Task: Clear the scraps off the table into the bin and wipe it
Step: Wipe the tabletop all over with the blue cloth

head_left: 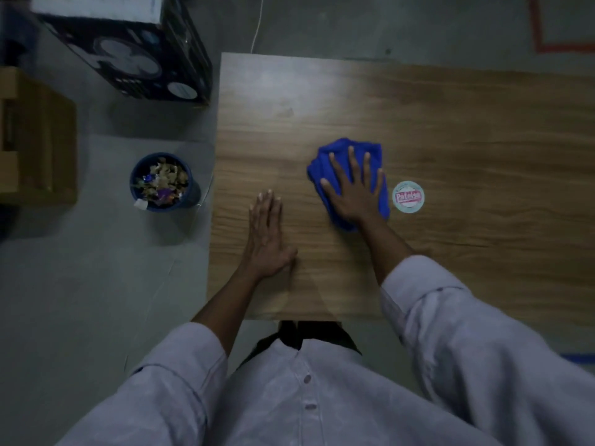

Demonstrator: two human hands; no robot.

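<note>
A wooden table [450,123] fills the middle and right of the view. My right hand [352,191] presses flat with spread fingers on a crumpled blue cloth [338,149] near the table's middle. My left hand [265,233] lies flat, palm down, on the bare wood to the left, holding nothing. A dark blue round bin [193,194] stands on the floor left of the table, filled with paper and wrapper scraps [162,181].
A round white lid or container with red lettering [408,197] sits on the table just right of the cloth. On the floor at the left stand a dark printed box [128,56] and a brown cardboard box [35,133]. Red tape [547,46] marks the floor far right.
</note>
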